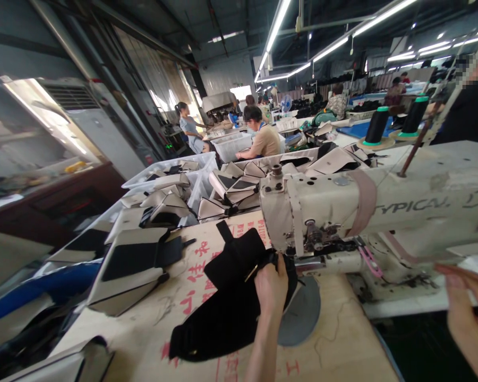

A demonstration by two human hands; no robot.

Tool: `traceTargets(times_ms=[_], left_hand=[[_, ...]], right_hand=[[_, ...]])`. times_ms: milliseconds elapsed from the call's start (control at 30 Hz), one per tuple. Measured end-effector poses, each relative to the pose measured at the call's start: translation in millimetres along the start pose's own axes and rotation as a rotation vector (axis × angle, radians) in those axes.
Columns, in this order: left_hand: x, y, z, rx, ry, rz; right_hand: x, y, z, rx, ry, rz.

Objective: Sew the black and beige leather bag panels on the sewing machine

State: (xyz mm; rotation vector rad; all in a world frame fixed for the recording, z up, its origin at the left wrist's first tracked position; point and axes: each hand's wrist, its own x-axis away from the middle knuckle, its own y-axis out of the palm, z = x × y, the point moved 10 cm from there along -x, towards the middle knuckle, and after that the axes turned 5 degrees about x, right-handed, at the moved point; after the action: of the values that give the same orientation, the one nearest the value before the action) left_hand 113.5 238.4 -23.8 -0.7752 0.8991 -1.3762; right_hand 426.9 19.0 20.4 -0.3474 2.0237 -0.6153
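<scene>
One black fabric piece (223, 307) lies bunched on the table, its far edge right at the presser foot (316, 239) of one cream sewing machine (342, 204) lettered "TYPICAL". Left hand (271, 289) is closed on the piece next to the foot, fingers curled over its edge. A small gold sliver (252, 272) shows by that hand, too small to identify. Right hand (468, 323) is cut off by the frame edge, just beyond the machine bed, with fingers (448, 278) partly curled. A dark bit shows at the hand, so can't tell if it's holding anything. One grey round disc (302, 313) sits partly under the black piece. Tabletop (334, 345) is pale board with red characters, mostly covered or cut off. One beige-and-black panel (131, 270) lies left of the black piece, with more panels (239, 188) piled beyond it in white plastic crates (231, 146), count unclear because they overlap. Two black thread cones (376, 126) stand behind the machine. At least five other people (258, 138) work further back, some partly hidden.
</scene>
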Motion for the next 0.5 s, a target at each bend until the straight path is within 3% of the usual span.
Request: traceTargets(times_ms=[33, 133, 167, 233, 333, 500], left_hand=[[-0.1, 0.1, -0.3, 0.000, -0.003, 0.000], [-0.2, 1.2, -0.6, -0.007, -0.012, -0.003], [-0.3, 1.9, -0.7, -0.009, -0.015, -0.008], [-0.6, 3.5, -1.3, -0.016, -0.023, -0.019], [-1.9, 5.3, -2.8, -0.015, -0.029, -0.027], [-4.6, 9.2, -9.1, -0.007, -0.051, -0.043]], right_hand=[[10.8, 15.1, -15.3, -0.158, 0.061, -0.060], [65.5, 118.2, -88.6, -0.622, 0.290, -0.712], [81.4, 143.2, -115.2, -0.731, 0.349, -0.847], [100.3, 179.1, -157.2, -0.947, 0.469, -0.991], [109.4, 205.9, -181.9, -1.106, 0.600, -1.029], [111.5, 209.4, -172.7, -1.140, 0.690, -0.943]])
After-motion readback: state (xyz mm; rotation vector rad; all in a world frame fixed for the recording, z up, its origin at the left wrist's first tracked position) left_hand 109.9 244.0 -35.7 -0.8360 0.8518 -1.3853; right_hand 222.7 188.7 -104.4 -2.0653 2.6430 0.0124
